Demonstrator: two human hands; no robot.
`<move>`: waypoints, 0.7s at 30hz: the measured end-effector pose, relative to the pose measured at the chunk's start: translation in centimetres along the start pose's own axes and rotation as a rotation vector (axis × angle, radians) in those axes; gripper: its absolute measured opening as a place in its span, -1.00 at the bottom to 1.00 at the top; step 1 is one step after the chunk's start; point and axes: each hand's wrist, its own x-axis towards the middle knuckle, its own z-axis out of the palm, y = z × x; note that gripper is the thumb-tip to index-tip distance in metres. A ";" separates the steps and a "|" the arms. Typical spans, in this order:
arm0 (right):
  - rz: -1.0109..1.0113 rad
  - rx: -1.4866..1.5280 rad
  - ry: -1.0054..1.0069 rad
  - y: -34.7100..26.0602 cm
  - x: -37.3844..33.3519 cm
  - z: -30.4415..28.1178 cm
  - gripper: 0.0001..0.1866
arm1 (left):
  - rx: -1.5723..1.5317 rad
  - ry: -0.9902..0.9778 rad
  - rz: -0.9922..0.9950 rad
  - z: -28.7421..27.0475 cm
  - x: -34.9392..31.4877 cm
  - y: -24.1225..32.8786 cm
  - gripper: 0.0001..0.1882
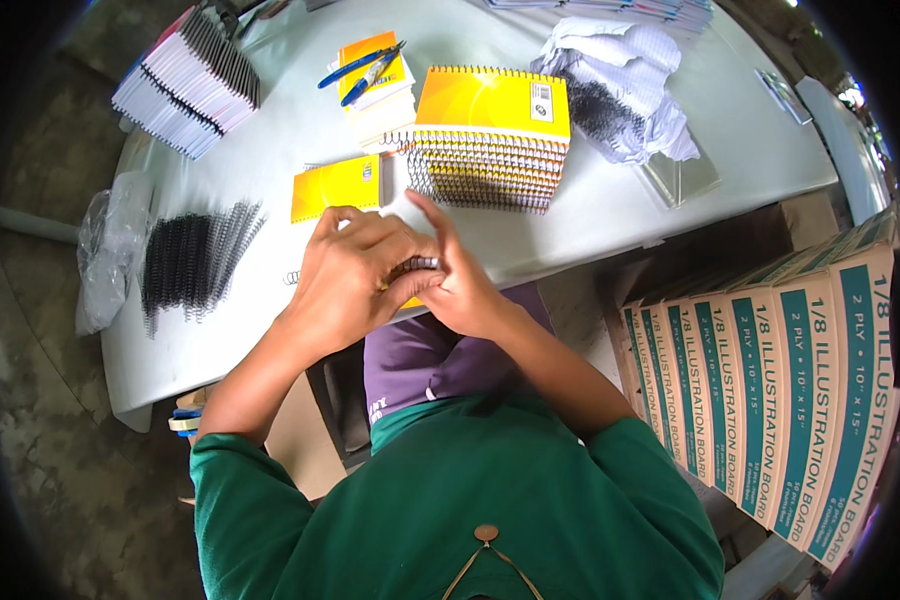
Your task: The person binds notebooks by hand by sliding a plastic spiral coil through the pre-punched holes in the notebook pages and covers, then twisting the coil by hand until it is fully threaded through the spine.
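At the table's near edge, both my hands close around a small yellow spiral notebook, mostly hidden by my fingers. My left hand covers it from above. My right hand grips its right end, the index finger raised. Dark coil loops show between the hands, and a loose coil end pokes out left of my left hand. Just beyond lies another yellow notebook. Behind my right hand rises a stack of yellow spiral notebooks, with coil ends jutting from its left side.
Black plastic coils lie at left beside a clear plastic bag. Blue pens rest on yellow-covered pads. Crumpled paper holds more coils. Bound notebooks stand far left. Cartons line the right side.
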 end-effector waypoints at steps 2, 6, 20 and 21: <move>-0.271 -0.190 0.047 -3.9 1.5 -2.0 -0.31 | 0.108 0.112 0.045 -2.4 2.0 0.6 -0.61; -0.743 -0.625 0.179 -10.1 5.9 -8.0 -0.80 | 0.172 0.485 0.130 -4.0 5.0 -1.8 -0.69; -0.135 -0.502 0.580 -3.3 5.8 -8.8 -0.40 | -0.854 1.066 -0.547 10.2 10.6 -4.4 -0.74; -0.121 -0.500 0.582 -3.3 5.6 -8.7 -0.41 | -0.857 1.037 -0.511 10.0 10.3 -4.4 -0.74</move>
